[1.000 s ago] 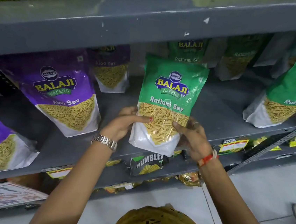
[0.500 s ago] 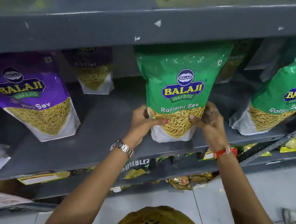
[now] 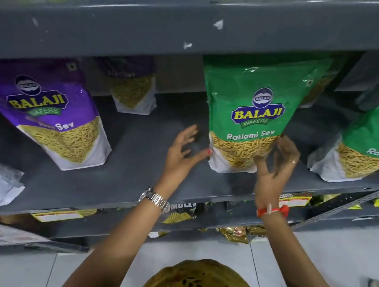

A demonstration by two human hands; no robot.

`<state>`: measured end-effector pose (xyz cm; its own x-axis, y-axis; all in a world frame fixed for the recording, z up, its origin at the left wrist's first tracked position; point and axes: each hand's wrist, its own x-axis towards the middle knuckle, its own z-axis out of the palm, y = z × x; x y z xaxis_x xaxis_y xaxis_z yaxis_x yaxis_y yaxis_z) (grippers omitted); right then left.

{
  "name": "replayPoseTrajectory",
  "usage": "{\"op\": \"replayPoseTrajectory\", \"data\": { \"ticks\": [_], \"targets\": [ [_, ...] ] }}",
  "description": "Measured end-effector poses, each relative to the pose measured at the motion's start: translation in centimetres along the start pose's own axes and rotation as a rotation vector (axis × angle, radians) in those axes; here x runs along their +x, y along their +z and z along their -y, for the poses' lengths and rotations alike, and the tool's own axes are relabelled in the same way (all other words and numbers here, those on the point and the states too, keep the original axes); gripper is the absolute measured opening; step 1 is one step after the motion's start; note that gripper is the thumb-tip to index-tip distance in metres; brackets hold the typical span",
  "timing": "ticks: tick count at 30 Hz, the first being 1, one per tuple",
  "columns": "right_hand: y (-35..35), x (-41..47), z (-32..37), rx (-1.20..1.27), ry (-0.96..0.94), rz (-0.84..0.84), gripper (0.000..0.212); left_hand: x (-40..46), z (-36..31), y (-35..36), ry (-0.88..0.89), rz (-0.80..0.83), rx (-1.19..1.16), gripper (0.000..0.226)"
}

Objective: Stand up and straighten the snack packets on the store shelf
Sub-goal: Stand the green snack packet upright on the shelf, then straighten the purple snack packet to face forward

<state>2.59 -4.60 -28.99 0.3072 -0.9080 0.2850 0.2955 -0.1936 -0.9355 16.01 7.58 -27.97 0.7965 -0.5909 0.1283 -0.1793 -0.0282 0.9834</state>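
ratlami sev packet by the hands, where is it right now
In the head view the green Ratlami Sev packet stands right of centre on the grey shelf, between the left hand and right hand.

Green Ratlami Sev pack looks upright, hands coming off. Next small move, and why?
Probably reach the left hand to the tilted purple Aloo Sev packet and square it. The green Ratlami Sev packet stands upright on the shelf; the left hand is open beside it, and the right hand shows spread fingers.
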Motion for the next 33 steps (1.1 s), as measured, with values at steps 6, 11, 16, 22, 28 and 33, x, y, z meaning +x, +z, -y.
{"op": "replayPoseTrajectory", "data": {
  "ticks": [6,11,16,22,28,33],
  "targets": [
    [3.0,-2.4,-0.3,-0.130,-0.231,0.107,0.049,-0.6,0.7,-2.8,0.137,-0.804,-0.250,0.013],
    [7.9,-0.8,-2.2,-0.142,0.147,0.391,0.040,2.5,1.4,-4.9,0.048,-0.939,-0.318,0.036],
    [8.9,3.2,-3.8,-0.081,0.563,0.617,0.056,5.8,2.9,-4.1,-0.378,-0.668,-0.442,0.039],
    [3.9,5.4,-6.2,-0.096,0.579,0.601,0.059,6.6,3.7,2.1,-0.457,-0.303,-0.356,0.057],
    [-2.5,11.0,-7.9,-0.042,0.502,0.328,0.024,5.7,2.9,10.3,-0.433,-0.036,-0.306,0.048],
    [-4.8,14.7,-7.6,-0.079,0.495,0.336,0.045,6.8,1.9,14.1,-0.437,-0.023,-0.335,0.045]
  ]
}}
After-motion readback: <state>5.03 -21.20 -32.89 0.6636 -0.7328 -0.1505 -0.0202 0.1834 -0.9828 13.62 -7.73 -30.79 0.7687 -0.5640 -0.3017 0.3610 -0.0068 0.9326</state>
